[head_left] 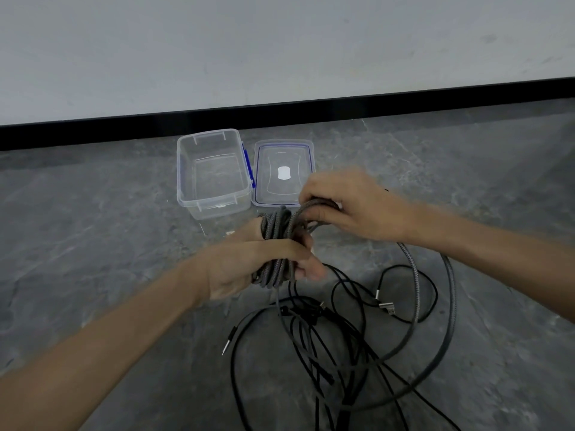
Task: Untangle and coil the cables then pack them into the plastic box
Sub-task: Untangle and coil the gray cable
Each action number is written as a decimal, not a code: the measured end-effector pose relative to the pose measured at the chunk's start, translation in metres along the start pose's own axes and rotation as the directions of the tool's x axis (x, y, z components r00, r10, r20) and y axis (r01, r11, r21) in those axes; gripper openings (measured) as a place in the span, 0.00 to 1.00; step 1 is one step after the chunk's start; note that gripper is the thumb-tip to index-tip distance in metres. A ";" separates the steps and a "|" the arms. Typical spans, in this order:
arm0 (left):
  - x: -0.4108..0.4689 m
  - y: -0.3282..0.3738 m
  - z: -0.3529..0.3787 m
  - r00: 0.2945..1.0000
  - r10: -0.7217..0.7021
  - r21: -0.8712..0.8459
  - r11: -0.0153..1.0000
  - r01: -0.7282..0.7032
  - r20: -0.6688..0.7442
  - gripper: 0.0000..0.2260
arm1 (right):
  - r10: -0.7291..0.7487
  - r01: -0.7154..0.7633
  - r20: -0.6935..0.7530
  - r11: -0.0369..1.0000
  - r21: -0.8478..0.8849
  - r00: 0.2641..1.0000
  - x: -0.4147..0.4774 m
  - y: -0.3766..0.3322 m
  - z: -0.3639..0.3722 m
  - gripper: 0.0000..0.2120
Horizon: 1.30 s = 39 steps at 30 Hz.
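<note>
Left hand (245,269) is holding a coil of grey braided cable (275,234) above the grey marbled floor (93,228). The turns are wrapping round the hand, and its fingers (303,268) are clenching round the bundle from below. Right hand (354,206) is sitting just beyond and to the right of the coil, its fingers (311,189) curling over and gripping the newest loop of the same cable.

The uncoiled length of the grey cable is leaving the right hand and sweeping in a wide arc over the floor to the right, then curving back toward the near edge of the floor.

A tangle of thin black cables (311,337) is lying on the floor below the hands, crossing the grey arc in several places. A silver USB plug (387,307) is resting at its right side.

The clear rectangular plastic box (186,185) is standing open on the floor beyond the hands, near the black skirting board (280,112) at the floor's far edge; no cable is lying inside it. Its clear lid with blue seal (280,150) is lying flat just beside the box on the right, partly behind the right hand.
</note>
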<state>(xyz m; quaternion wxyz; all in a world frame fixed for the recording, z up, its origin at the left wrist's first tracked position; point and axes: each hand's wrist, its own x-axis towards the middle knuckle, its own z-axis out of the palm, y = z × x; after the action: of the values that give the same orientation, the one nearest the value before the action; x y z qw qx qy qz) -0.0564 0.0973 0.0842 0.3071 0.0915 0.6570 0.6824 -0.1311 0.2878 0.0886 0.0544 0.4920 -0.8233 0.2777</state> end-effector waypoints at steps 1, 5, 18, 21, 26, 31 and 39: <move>-0.001 0.000 0.001 1.000 0.019 -0.047 0.999 -0.019 -0.008 0.03 | 0.002 -0.002 -0.015 0.999 -0.038 1.000 -0.003 0.003 0.003 0.15; 0.001 0.001 0.002 0.998 0.049 -0.297 0.953 -0.060 -0.043 0.03 | -0.009 0.001 -0.061 0.992 -0.125 0.998 -0.008 0.010 0.011 0.12; 0.002 0.005 -0.010 0.988 0.091 -0.518 0.843 -0.143 -0.125 0.10 | 0.201 -0.211 0.105 0.973 0.091 0.974 -0.026 0.018 0.016 0.27; 0.002 0.007 -0.010 0.978 0.056 -0.509 0.847 -0.152 -0.199 0.10 | 0.211 -0.221 0.072 0.959 0.176 0.975 -0.026 0.017 0.013 0.22; 0.003 0.004 -0.010 0.963 0.012 -0.456 0.879 -0.139 -0.269 0.08 | 0.281 -0.287 0.069 0.890 0.355 0.957 -0.023 0.009 0.013 0.15; 0.006 0.003 -0.012 0.945 -0.011 -0.384 0.915 -0.122 -0.325 0.10 | 0.391 -0.362 -0.001 0.853 0.375 0.920 -0.022 0.006 0.015 0.09; 0.009 -0.004 -0.015 0.881 -0.039 -0.251 0.964 -0.092 -0.471 0.12 | 0.496 -0.521 0.186 0.721 0.456 0.848 -0.016 -0.001 0.010 0.07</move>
<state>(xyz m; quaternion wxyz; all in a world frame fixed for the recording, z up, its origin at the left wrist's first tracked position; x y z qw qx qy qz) -0.0706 0.0896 0.0759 0.1379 -0.1103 0.6130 0.7701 -0.1208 0.2952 0.0750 -0.1714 0.2514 -0.8293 0.4686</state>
